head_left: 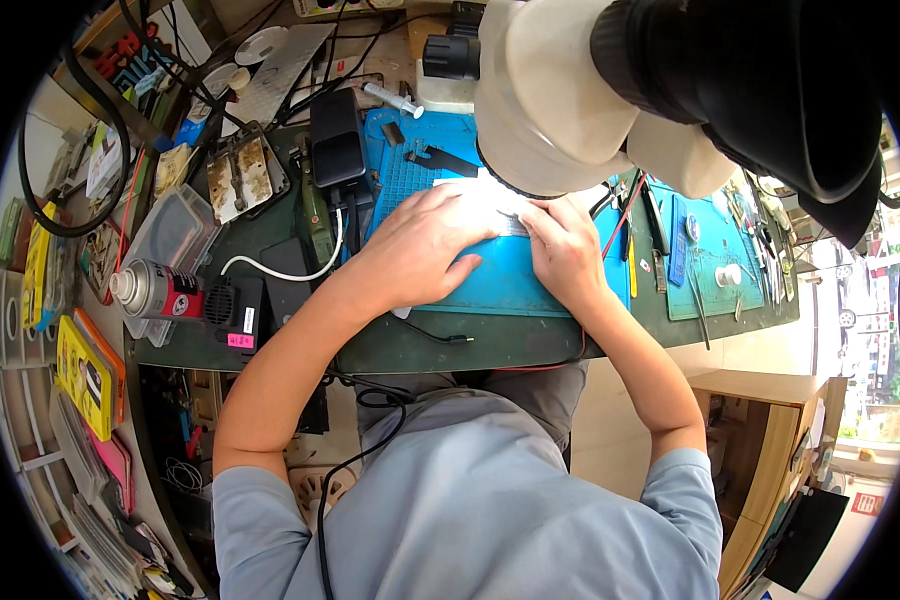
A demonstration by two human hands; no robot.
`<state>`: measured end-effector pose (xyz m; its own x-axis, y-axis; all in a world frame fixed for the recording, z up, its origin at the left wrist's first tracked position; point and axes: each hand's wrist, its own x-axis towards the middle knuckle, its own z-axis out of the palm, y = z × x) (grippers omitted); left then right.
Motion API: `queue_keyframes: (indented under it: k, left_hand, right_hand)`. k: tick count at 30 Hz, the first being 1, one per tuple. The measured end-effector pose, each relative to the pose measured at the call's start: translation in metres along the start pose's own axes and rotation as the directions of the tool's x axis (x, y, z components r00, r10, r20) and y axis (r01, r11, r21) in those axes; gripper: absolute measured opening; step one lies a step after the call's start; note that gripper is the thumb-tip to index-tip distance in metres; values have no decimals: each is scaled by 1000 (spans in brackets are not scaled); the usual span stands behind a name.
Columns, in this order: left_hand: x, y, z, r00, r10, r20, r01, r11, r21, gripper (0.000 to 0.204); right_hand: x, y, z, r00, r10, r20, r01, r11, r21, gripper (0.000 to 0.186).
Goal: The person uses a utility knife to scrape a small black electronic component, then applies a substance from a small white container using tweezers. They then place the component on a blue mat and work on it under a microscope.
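Note:
Under the white microscope (545, 100) a strongly lit patch on the blue work mat (500, 280) is washed out by glare. My left hand (420, 240) lies at its left side, fingers stretched toward the light and thumb held apart; its fingertips fade into the brightness. On the other side my right hand (565, 245) has its thumb and forefinger pressed together at the lit spot. A thin greyish piece shows by those fingertips, too bleached to name. The microscope body partly covers the area just beyond my hands.
Left of the mat stand a black box-shaped device (338, 140) with a white cable (315, 270), a spray can (160, 290) and a clear plastic case (175, 235). A syringe (394, 98) lies behind. Hand tools, including a blue-handled one (679, 240), lie to the right.

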<state>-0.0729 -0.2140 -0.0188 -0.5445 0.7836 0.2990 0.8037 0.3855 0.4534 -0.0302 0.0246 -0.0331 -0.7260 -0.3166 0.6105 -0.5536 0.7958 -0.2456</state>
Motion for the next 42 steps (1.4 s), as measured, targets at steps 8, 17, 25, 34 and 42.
queue_keyframes:
  k: [8, 17, 25, 34, 42]
  left_hand:
    - [0, 0, 2, 1000, 5, -16, -5, 1000, 2, 41]
    - [0, 0, 1, 1000, 11, -23, -11, 1000, -1, 42]
    - [0, -1, 2, 999, 24, -29, -24, 1000, -6, 42]
    - [-1, -3, 6, 995, 46, -91, -45, 999, 17, 39]
    - [-1, -3, 6, 996, 38, -78, -36, 999, 26, 39]
  right_hand:
    - [-2, -1, -4, 1000, -9, 21, 9, 1000, 5, 22]
    - [-3, 0, -2, 1000, -21, 6, 21, 1000, -10, 24]
    - [-6, -1, -5, 1000, 7, 18, -8, 1000, 27, 26]
    - [-8, -3, -7, 993, -19, 119, 17, 1000, 25, 31]
    - [-9, -2, -9, 996, -19, 87, 15, 998, 55, 32]
